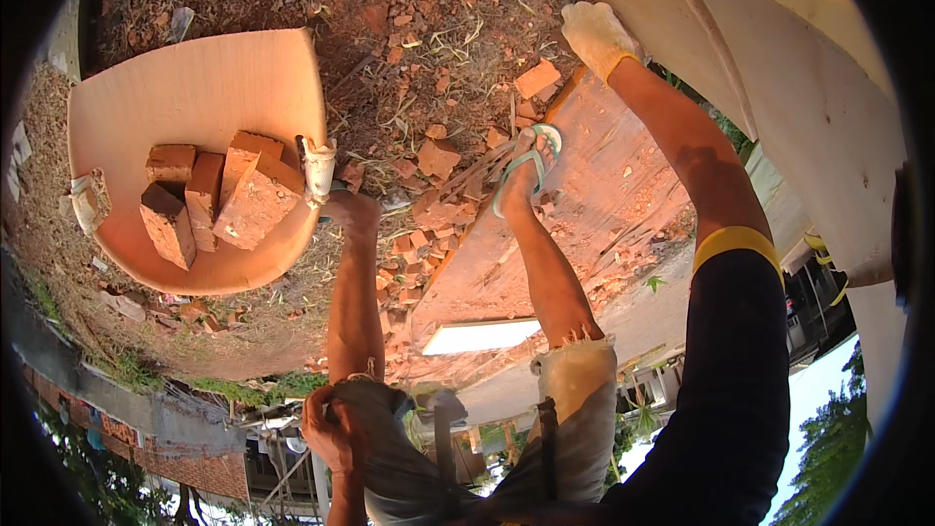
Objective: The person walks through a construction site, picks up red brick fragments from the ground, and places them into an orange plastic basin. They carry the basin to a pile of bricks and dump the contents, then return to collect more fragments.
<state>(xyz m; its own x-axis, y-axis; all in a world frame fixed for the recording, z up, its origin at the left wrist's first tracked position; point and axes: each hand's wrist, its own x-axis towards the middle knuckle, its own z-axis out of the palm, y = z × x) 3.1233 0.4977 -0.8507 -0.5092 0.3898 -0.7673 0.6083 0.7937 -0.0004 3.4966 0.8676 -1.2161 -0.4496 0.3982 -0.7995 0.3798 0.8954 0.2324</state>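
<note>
My left hand (336,432), bare, rests by my left knee with its fingers curled in and nothing seen in them. My right hand (596,37), in a pale knit glove with a yellow cuff, reaches out to the far right, low over the ground beside the far corner of a wooden board (575,219). Its fingers look bent together; whatever they hold, if anything, is hidden. A piece of brick (537,79) lies just left of that hand. To my left stands a shallow orange tub (195,68) with white wrapped handles (318,170), holding several brick pieces (260,200).
Brick rubble (438,158) is strewn over the dirt between the tub and the board. My right sandalled foot (527,168) is on the board's left edge; my other foot is beside the tub. A large pale sheet-like surface (818,136) rises on the right.
</note>
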